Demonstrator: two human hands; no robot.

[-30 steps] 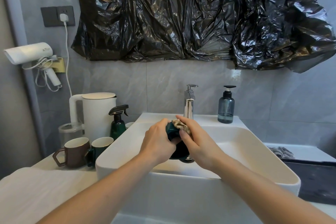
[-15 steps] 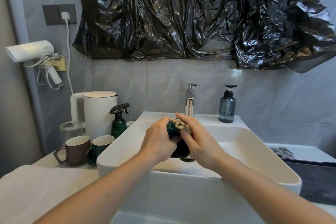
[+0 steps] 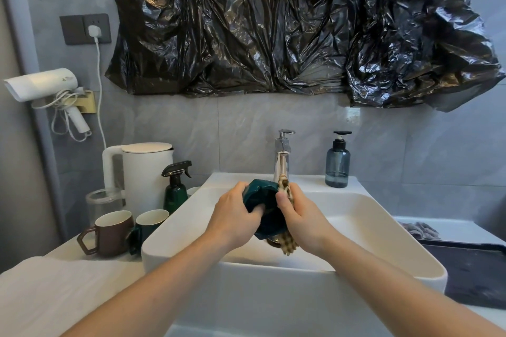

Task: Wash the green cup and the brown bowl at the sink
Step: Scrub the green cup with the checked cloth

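Tilting green cup (image 3: 262,200) further, cloth (image 3: 286,191) shifted

green cup (image 3: 262,200) turned base-up, cloth (image 3: 286,194) shifted beside

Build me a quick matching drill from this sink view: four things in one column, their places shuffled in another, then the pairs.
Things:
1. dark green ceramic cup
2. brown ceramic mug
3. blue-grey pump bottle
4. beige patterned cloth

Places:
A. on the sink's back ledge, right of the chrome tap
B. gripped in the left hand over the basin
C. pressed to the cup by the right hand
D. on the counter left of the sink

Pairs: 1-B, 2-D, 3-A, 4-C
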